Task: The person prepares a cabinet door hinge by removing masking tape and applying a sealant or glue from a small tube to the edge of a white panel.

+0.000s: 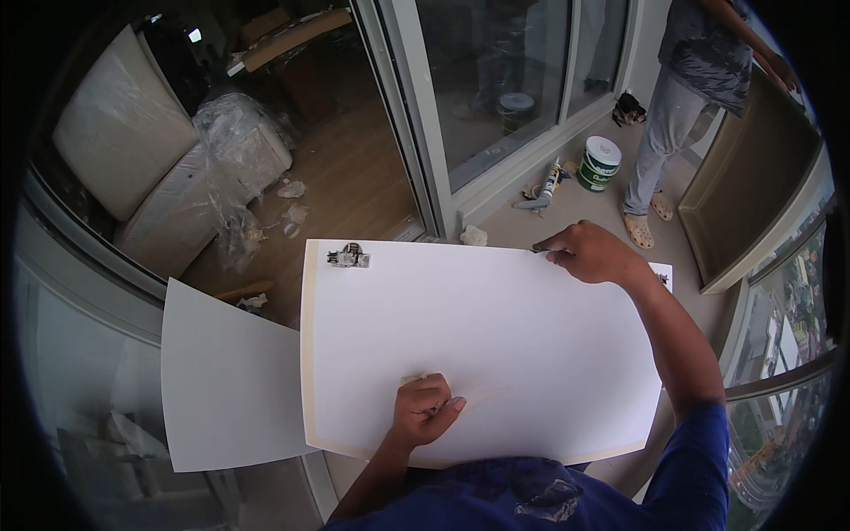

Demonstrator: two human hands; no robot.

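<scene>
One large white panel [496, 345] fills the middle of the view, lying flat in front of the person, with a pale unpainted band along its left and lower edges. The left hand [427, 411] is closed around a small pale pad [416, 380] and presses it onto the panel's face near the lower edge; a faint smear runs off to the right of it. The right hand [591, 254] grips the panel's far edge, fingers curled over the rim. A metal hinge [349, 257] sits at the far left corner of the panel, and a second small fitting shows at the far right corner, too small to make out.

A second white panel [221, 380] lies just beside it on the left, partly tucked under it. Beyond the far edge, on the floor by the glass door frame, lie a caulking gun [542, 193] and a green-and-white paint bucket [599, 164]. Another person [677, 106] in grey clothes and sandals stands near the bucket. Plastic-wrapped furniture [190, 177] stands indoors at the upper left.
</scene>
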